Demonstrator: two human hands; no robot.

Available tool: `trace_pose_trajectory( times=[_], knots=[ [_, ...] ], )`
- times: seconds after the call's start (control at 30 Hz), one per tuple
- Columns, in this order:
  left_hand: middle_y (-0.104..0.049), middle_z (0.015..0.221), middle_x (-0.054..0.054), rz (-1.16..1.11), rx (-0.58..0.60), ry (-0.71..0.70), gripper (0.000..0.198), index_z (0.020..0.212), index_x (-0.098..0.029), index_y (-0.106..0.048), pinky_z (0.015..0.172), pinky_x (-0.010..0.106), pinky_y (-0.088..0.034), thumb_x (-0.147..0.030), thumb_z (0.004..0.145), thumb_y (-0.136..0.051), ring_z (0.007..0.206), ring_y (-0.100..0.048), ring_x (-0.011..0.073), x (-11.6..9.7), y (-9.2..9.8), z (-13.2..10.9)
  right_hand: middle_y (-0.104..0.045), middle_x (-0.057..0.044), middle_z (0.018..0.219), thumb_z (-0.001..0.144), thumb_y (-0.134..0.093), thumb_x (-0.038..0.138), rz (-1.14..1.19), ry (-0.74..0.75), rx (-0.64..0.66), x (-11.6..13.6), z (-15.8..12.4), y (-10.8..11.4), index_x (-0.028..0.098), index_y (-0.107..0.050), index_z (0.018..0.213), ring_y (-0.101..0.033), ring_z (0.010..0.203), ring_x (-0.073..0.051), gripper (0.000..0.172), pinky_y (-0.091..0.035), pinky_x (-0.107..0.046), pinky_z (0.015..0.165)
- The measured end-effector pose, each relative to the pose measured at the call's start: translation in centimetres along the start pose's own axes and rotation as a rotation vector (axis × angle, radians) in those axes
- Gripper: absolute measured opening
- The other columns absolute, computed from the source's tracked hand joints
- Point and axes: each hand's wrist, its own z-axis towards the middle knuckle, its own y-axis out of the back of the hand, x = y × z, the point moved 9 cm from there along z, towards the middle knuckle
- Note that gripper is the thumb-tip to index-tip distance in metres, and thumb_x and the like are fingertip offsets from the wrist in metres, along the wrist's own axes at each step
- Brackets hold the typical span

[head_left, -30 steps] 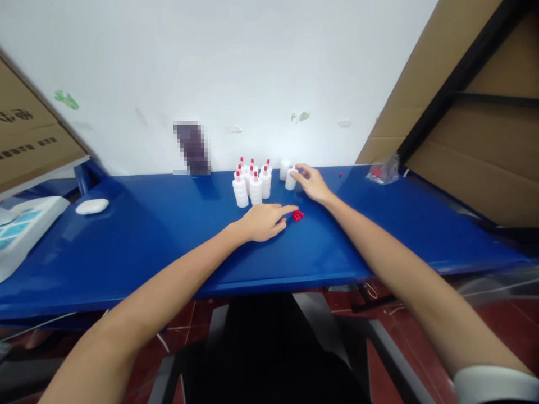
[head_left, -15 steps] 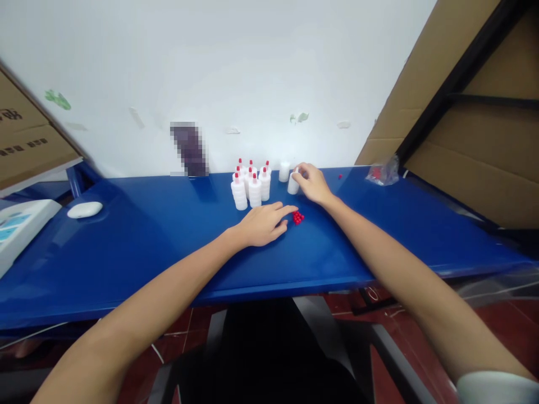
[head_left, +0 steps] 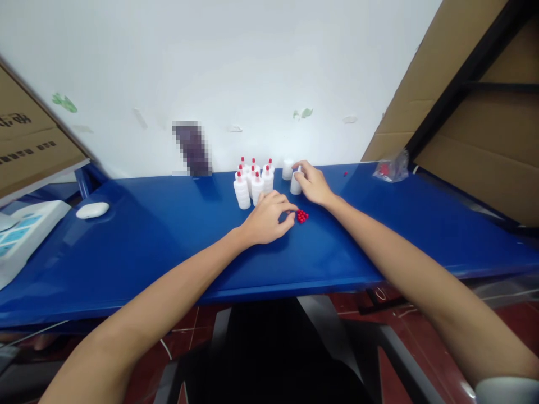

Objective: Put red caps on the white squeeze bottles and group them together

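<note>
Clamping right hand on an uncapped white plastic bottle behind the small red plastic caps, held left hand, fingertips parted, beside them; counted eight capped bottles behind-left, two seemingly left.

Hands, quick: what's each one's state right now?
Left hand: at the red caps; can't tell if it grips one.
Right hand: closed on a bottle.
</note>
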Motion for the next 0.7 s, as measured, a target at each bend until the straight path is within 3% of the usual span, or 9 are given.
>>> trace_pose_trajectory(
  times=[0.07,0.13,0.2,0.27,0.37,0.5,0.7],
  knots=[
    [-0.068,0.074,0.005,0.045,0.013,0.040,0.038,0.077,-0.018,-0.072,0.094,0.044,-0.045,-0.030,0.099,-0.044,0.085,-0.060,0.0217,0.2,0.0,0.1,-0.065,-0.001,0.072,0.092,-0.048,0.035,-0.005,0.003,0.014,0.1,0.1,-0.2,0.023,-0.064,0.101,-0.055,0.066,-0.021,0.022,-0.042,-0.033,0.071],
    [-0.065,0.065,0.004,0.032,0.039,0.047,0.045,0.067,-0.017,-0.067,0.088,0.041,-0.046,-0.030,0.101,-0.041,0.072,-0.059,0.0182,0.2,-0.2,0.0,-0.070,-0.003,0.078,0.093,-0.047,0.036,0.006,0.007,0.028,0.0,0.1,-0.3,0.022,-0.065,0.097,-0.059,0.072,-0.022,0.024,-0.044,-0.034,0.075],
    [-0.066,0.068,0.003,-0.031,0.038,0.045,0.041,0.083,-0.016,-0.071,0.081,0.036,-0.048,-0.032,0.102,-0.038,0.067,-0.059,0.0160,0.3,-0.4,-0.1,-0.072,-0.005,0.084,0.094,-0.045,0.037,0.022,0.008,0.038,-0.1,0.2,-0.5,0.021,-0.066,0.095,-0.062,0.078,-0.024,0.026,-0.045,-0.034,0.078],
    [-0.070,0.082,0.004,-0.098,0.008,0.033,0.037,0.114,-0.015,-0.069,0.077,0.033,-0.051,-0.033,0.103,-0.039,0.072,-0.063,0.0161,0.4,-0.3,-0.3,-0.074,-0.006,0.088,0.094,-0.045,0.037,0.031,0.003,0.050,-0.2,0.2,-0.6,0.021,-0.066,0.096,-0.065,0.081,-0.025,0.027,-0.046,-0.035,0.079],
    [-0.068,0.120,0.011,-0.124,0.015,-0.032,0.045,0.144,-0.016,-0.051,0.093,0.035,-0.054,-0.032,0.104,-0.041,0.103,-0.066,0.0195,0.0,-0.6,-0.4,-0.074,-0.006,0.090,0.095,-0.044,0.037,0.041,0.004,0.064,-0.3,0.3,-0.8,0.021,-0.066,0.097,-0.067,0.083,-0.024,0.027,-0.047,-0.035,0.080],
    [-0.045,0.156,0.018,-0.032,0.172,-0.051,0.051,0.148,-0.013,-0.046,0.121,0.046,-0.040,-0.037,0.104,-0.044,0.145,-0.044,0.0289,-0.4,-2.2,-0.6,-0.073,-0.005,0.085,0.097,-0.043,0.040,0.126,-0.002,0.100,-0.4,0.3,-1.4,0.022,-0.063,0.096,-0.067,0.078,-0.022,0.027,-0.050,-0.034,0.076],
    [-0.037,0.164,0.015,0.024,0.337,-0.004,0.056,0.157,-0.019,-0.038,0.120,0.049,-0.040,-0.042,0.106,-0.039,0.149,-0.041,0.0314,-0.4,-3.3,-0.8,-0.071,-0.002,0.077,0.095,-0.042,0.043,0.254,-0.042,0.121,-0.8,0.5,-2.4,0.023,-0.061,0.095,-0.065,0.066,-0.019,0.028,-0.050,-0.031,0.067]
  ],
)
